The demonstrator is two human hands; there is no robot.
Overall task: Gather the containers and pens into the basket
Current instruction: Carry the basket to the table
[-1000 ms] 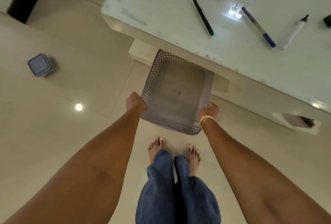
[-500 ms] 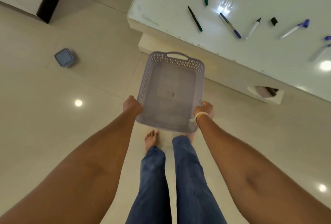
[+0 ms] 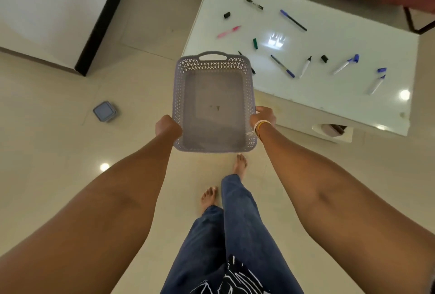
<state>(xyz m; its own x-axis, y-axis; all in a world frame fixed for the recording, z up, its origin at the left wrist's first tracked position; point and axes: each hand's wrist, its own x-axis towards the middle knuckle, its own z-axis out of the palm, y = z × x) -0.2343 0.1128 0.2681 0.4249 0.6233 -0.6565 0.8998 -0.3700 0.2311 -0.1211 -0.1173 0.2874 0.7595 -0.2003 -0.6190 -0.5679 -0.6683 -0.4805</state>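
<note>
I hold an empty grey perforated basket (image 3: 179, 86) in the air over the floor, its far handle overlapping the table's near corner. My left hand (image 3: 167, 127) grips its left rim and my right hand (image 3: 263, 116) grips its right rim. Several pens and loose caps lie scattered on the white table (image 3: 329, 96): a pink pen (image 3: 228, 32), a blue-capped dark pen (image 3: 293, 20), a blue-tipped pen (image 3: 282, 66), a white marker (image 3: 305, 67). A small blue lidded container (image 3: 104, 111) sits on the floor to the left.
The low white table stands ahead to the right, its near edge just behind the basket. A white wall panel with a dark edge (image 3: 103, 18) rises at the left. My bare feet (image 3: 239, 163) stand on glossy beige tiles below the basket.
The basket has come out from under the table's edge and risen higher in both hands. The view has pulled back, showing more of the table and more pens.
</note>
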